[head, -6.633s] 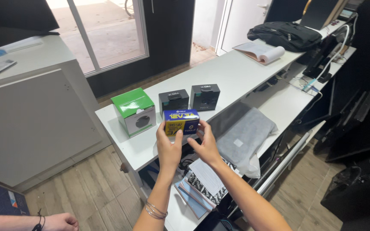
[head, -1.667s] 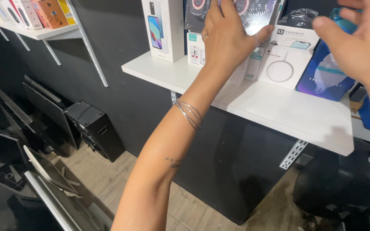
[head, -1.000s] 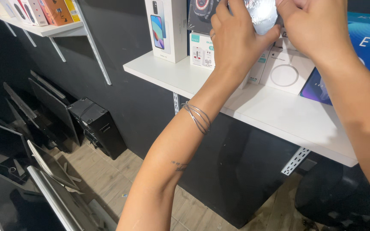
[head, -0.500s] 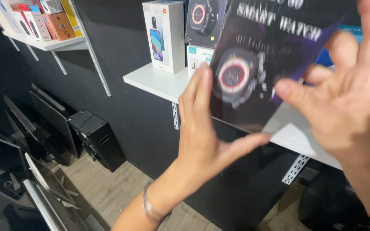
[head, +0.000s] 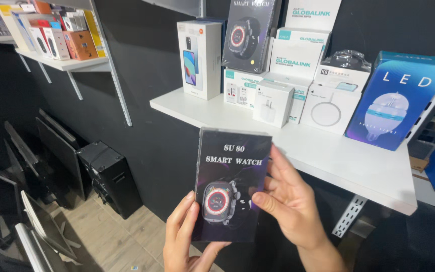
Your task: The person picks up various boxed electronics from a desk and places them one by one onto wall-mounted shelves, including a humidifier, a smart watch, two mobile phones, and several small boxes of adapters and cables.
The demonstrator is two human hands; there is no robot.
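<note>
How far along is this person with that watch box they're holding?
Done: the dark watch box is off the white shelf and clear of it. In hand: left hand and right hand hold it upright, front facing the camera. Left: it sits nowhere yet.

Two hands, the left hand (head: 185, 236) and the right hand (head: 288, 201), share one dark smartwatch box (head: 232, 184). On the white shelf (head: 338, 161) behind that box stands one more dark watch box (head: 247, 32), making two. Beside that one are one white phone box (head: 197, 58) and one blue lamp box (head: 396, 100), with about seven white accessory boxes (head: 273, 103) between. Below the shelf, one black speaker (head: 109, 176) stands on the floor.
</note>
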